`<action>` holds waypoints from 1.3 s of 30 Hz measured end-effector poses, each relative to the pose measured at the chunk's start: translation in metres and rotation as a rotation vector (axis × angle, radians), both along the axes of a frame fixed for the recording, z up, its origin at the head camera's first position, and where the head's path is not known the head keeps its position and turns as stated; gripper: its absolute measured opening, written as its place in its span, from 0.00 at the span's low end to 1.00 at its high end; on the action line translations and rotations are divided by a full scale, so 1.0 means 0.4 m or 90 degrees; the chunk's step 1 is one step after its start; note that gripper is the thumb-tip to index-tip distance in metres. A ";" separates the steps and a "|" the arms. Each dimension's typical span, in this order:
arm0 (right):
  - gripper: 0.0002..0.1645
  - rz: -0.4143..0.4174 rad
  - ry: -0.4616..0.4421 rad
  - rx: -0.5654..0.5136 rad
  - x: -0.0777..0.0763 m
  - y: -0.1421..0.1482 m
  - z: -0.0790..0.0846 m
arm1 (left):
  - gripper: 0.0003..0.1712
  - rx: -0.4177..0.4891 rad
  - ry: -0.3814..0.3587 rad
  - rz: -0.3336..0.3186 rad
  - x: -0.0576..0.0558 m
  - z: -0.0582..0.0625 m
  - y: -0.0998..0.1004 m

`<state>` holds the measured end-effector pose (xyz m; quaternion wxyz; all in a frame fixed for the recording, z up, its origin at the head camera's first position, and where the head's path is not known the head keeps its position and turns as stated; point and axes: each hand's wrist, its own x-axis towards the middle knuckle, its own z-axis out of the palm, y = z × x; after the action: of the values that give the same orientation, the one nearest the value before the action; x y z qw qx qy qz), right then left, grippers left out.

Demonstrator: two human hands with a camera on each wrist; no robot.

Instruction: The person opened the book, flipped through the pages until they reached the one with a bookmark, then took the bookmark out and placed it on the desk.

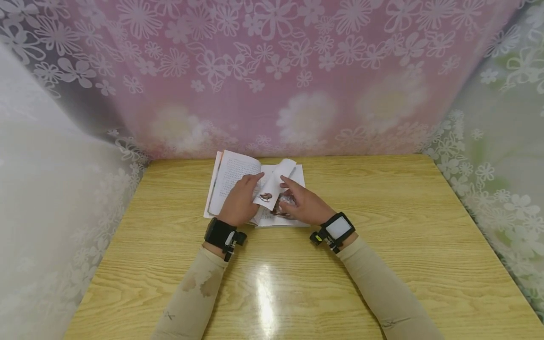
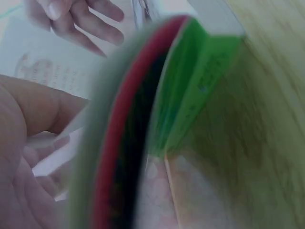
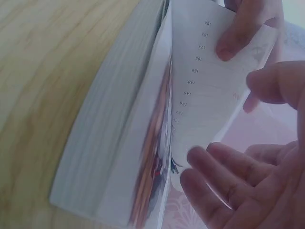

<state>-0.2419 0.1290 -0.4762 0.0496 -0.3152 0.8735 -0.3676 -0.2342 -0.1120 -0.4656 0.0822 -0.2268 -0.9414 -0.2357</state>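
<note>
An open book (image 1: pixel 233 182) lies near the far edge of the wooden table. One leaf (image 1: pixel 268 194) with a small brown picture stands lifted and curled over the right-hand side. My left hand (image 1: pixel 240 200) lies over the left part of the book. In the right wrist view its thumb (image 3: pixel 231 45) is on one face of the lifted leaf, with a fingertip behind, so it pinches the leaf. My right hand (image 1: pixel 308 204) is just right of the leaf, fingers spread and loosely bent, holding nothing. Up close, the left wrist view shows blurred red and green page edges (image 2: pixel 190 86).
The wood-grain table (image 1: pixel 382 264) extends around the book on both sides and toward me. A pink flowered curtain (image 1: pixel 272 94) hangs right behind the table's far edge, with pale flowered sheets (image 1: pixel 501 156) at the sides. Each wrist wears a strapped camera (image 1: pixel 333 231).
</note>
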 end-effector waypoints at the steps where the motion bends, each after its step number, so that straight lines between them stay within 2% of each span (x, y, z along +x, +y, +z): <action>1: 0.46 -0.004 0.010 0.012 -0.001 0.002 -0.001 | 0.42 0.012 -0.016 0.015 -0.001 -0.001 -0.004; 5: 0.40 -0.032 0.060 0.086 -0.008 0.009 -0.006 | 0.36 0.082 -0.055 0.096 -0.007 0.002 -0.020; 7: 0.37 -0.044 0.077 0.133 -0.010 0.012 -0.010 | 0.34 0.105 -0.049 0.134 -0.012 0.007 -0.030; 11: 0.34 -0.065 0.079 0.207 -0.010 0.018 -0.014 | 0.35 0.092 -0.018 0.178 -0.023 0.014 -0.051; 13: 0.36 -0.076 0.072 0.232 -0.008 0.019 -0.014 | 0.37 0.059 -0.002 0.175 -0.028 0.010 -0.062; 15: 0.40 -0.087 0.063 0.242 -0.007 0.020 -0.016 | 0.38 0.008 0.021 0.147 -0.032 0.001 -0.070; 19: 0.47 -0.106 0.055 0.245 -0.004 0.022 -0.025 | 0.34 -0.100 0.043 0.042 -0.025 -0.011 -0.074; 21: 0.49 -0.112 0.052 0.244 -0.003 0.023 -0.030 | 0.30 -0.110 0.018 0.007 -0.015 -0.009 -0.069; 22: 0.50 -0.114 0.050 0.242 -0.003 0.024 -0.031 | 0.27 -0.102 -0.004 0.004 -0.008 -0.007 -0.066; 23: 0.51 -0.115 0.046 0.240 -0.003 0.024 -0.032 | 0.23 -0.094 -0.027 0.010 -0.003 -0.004 -0.062; 25: 0.52 -0.120 0.039 0.234 -0.003 0.024 -0.033 | 0.19 -0.079 -0.083 0.048 0.006 0.001 -0.056; 27: 0.52 -0.124 0.038 0.229 -0.003 0.024 -0.033 | 0.28 -0.074 -0.139 0.094 0.012 0.004 -0.051; 30: 0.50 -0.124 0.042 0.229 -0.004 0.025 -0.031 | 0.45 -0.080 -0.187 0.139 0.013 0.002 -0.046; 32: 0.48 -0.121 0.044 0.234 -0.003 0.027 -0.029 | 0.49 -0.081 -0.196 0.149 0.012 0.000 -0.043; 35: 0.45 -0.119 0.039 0.241 -0.003 0.028 -0.025 | 0.47 -0.090 -0.192 0.152 0.013 -0.002 -0.041; 39: 0.44 -0.112 0.042 0.250 -0.004 0.027 -0.024 | 0.44 -0.114 -0.149 0.140 0.013 -0.003 -0.045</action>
<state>-0.2434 0.1400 -0.4856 0.0489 -0.2338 0.9537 -0.1830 -0.2289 -0.1299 -0.4667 -0.0229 -0.0999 -0.9809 -0.1655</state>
